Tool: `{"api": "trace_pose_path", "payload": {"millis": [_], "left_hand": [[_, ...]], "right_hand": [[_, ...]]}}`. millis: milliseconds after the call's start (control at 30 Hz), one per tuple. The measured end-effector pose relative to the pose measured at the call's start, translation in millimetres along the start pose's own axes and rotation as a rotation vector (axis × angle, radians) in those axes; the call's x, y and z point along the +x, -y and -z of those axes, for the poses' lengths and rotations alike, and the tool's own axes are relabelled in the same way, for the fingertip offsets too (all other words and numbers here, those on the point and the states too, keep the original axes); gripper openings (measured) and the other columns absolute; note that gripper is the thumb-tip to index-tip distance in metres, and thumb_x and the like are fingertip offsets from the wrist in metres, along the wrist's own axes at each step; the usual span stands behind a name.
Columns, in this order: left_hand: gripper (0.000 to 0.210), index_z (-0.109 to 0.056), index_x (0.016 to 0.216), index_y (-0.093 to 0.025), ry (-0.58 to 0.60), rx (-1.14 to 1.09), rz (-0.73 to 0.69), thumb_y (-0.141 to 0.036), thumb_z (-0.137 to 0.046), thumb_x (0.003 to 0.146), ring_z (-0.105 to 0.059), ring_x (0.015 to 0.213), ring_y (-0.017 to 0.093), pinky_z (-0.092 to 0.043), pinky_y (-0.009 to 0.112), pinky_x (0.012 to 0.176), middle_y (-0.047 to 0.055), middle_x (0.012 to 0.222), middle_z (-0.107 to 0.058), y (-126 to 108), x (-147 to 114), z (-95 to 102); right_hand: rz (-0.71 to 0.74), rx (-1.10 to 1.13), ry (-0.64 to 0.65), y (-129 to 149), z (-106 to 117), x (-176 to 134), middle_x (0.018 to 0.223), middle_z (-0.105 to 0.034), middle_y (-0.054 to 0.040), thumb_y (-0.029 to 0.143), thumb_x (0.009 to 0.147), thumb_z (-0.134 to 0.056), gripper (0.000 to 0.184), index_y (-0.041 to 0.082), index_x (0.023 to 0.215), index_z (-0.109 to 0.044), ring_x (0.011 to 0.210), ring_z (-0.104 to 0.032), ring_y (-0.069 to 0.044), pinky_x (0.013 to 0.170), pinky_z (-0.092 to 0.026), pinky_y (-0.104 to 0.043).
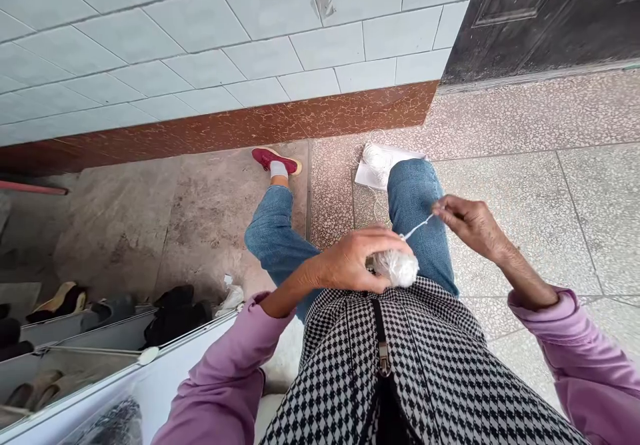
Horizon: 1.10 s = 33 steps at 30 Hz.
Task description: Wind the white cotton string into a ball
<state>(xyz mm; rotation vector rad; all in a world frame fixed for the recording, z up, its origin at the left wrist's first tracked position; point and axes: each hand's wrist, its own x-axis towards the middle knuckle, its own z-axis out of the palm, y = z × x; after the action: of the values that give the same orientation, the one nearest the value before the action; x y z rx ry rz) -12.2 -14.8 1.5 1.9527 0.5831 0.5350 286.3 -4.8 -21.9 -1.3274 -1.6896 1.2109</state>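
Observation:
My left hand (pixel 357 258) is wrapped round a small ball of white yarn (pixel 399 268) above my lap. From the ball a taut strand of yarn (pixel 420 226) slants up to my right hand (pixel 467 221). The fingers of that hand are pinched together on the strand, over the outer side of my right knee. On the floor beyond the knee, a larger loose heap of white yarn (pixel 375 158) lies on a white sheet (pixel 367 177), partly hidden by my leg. Thin loops of yarn trail from the heap toward me.
A tiled wall (pixel 260 38) with a brown base strip (pixel 345 111) runs ahead of me. At upper right stands a dark door (pixel 550 18). A shoe rack (pixel 185 338) with several shoes is close on my left. My red shoe (pixel 275 160) rests on the floor.

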Motion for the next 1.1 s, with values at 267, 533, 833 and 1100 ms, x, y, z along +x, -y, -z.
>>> {"api": "trace_pose_path", "payload": {"millis": [267,533,833,1100], "left_hand": [[0.048,-0.078,0.126,-0.019,-0.105,0.084,0.042,-0.012,-0.078,0.079,-0.074,0.116,0.025,-0.058,0.045,0.110,0.010,0.123,-0.081,15,6,12.0],[0.048,-0.077,0.128,-0.017,-0.019,0.003,-0.095,-0.012,-0.077,0.080,-0.075,0.115,0.024,-0.060,0.042,0.110,0.011,0.122,-0.082,-2,-2,-17.1],[0.049,-0.078,0.127,-0.020,-0.128,0.105,0.051,-0.010,-0.077,0.080,-0.074,0.116,0.024,-0.059,0.045,0.110,0.009,0.123,-0.081,15,3,7.5],[0.048,-0.079,0.128,-0.021,-0.075,-0.004,0.047,-0.016,-0.081,0.080,-0.075,0.116,0.026,-0.059,0.045,0.110,0.010,0.124,-0.082,2,-9,-17.4]], "right_hand": [[-0.085,0.560,0.347,10,15,-31,0.054,-0.036,0.0085,0.060,0.102,-0.076,0.043,0.019,0.086,-0.075,0.045,-0.022,-0.006,0.043,-0.019,-0.025],[-0.032,0.132,-0.144,-4,-3,-1,0.066,-0.057,0.0014,0.062,0.091,-0.085,0.043,0.021,0.085,-0.072,0.057,-0.042,-0.012,0.053,-0.033,-0.028],[-0.109,0.371,0.244,10,10,-29,0.057,-0.038,0.0065,0.067,0.105,-0.068,0.051,0.020,0.085,-0.071,0.051,-0.027,-0.010,0.048,-0.024,-0.026],[-0.023,-0.100,-0.015,-14,-5,-10,0.061,-0.047,0.0017,0.086,0.096,-0.062,0.070,0.022,0.069,-0.055,0.057,-0.041,-0.013,0.056,-0.033,-0.030]]}}
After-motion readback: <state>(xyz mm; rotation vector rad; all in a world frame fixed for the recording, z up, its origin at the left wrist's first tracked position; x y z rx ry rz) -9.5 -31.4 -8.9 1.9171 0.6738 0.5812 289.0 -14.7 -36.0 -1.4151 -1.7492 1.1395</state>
